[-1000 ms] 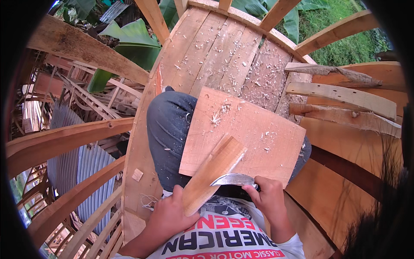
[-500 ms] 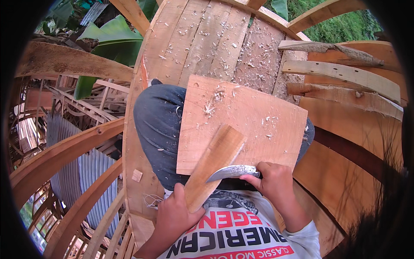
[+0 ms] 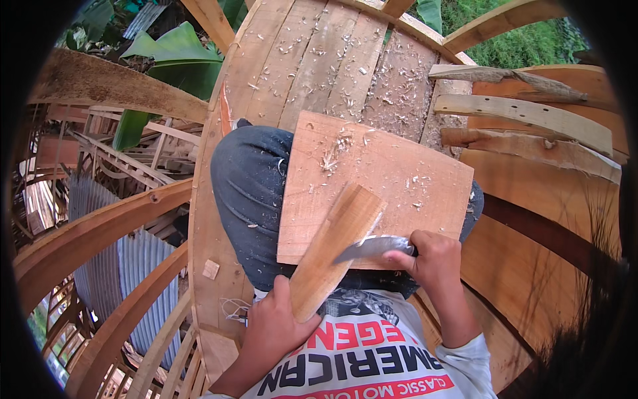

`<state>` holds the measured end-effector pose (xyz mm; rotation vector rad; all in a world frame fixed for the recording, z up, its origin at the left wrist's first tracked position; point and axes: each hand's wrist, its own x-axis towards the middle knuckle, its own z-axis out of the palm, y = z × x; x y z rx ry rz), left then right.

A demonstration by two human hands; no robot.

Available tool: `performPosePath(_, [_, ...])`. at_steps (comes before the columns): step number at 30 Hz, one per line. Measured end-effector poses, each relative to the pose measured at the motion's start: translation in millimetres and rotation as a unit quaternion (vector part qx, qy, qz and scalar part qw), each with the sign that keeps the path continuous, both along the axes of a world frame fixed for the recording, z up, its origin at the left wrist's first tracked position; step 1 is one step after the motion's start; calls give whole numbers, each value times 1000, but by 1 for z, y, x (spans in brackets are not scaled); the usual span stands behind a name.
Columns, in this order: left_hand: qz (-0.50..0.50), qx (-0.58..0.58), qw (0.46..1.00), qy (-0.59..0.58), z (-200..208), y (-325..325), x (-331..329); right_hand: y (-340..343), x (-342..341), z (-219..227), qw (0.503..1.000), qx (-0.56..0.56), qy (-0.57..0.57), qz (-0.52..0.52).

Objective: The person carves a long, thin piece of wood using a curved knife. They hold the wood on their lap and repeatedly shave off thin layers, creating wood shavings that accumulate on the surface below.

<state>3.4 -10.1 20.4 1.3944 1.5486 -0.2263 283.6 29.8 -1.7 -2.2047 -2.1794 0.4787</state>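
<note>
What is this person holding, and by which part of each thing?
The left grip holds the wood piece by its near end; the right grip holds the curved knife by its right-hand end.

Place: you are in an open-air woodworking workshop.
Pale brown wooden plank floor (image 3: pixel 266 86): before you, littered with small curled cream wood shavings (image 3: pixel 362 70).
Long curved reddish-brown timber ribs (image 3: pixel 106 221): bare framework at your left.
Outdoors: beyond the floor you see grey corrugated metal sheets (image 3: pixel 146 263), a broad green leaf (image 3: pixel 176 50), green grass (image 3: pixel 518 46).
</note>
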Motion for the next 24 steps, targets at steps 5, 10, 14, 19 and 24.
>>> performPosePath(5, [3,-23,1000,-8,-3,-7,-9,39,61,40,965,47,19,-256])
performPosePath(10, [43,-55,998,5,-2,-2,-1,-3,-10,31,999,-13,51,11])
performPosePath(14, [26,-41,999,13,-2,0,-2,-17,-26,12,995,-58,74,40])
performPosePath(19, [19,6,1000,6,-5,-2,-1,-3,-13,2,998,-15,31,61])
performPosePath(24, [20,15,1000,-4,-1,4,2,9,1,2,999,21,8,42])
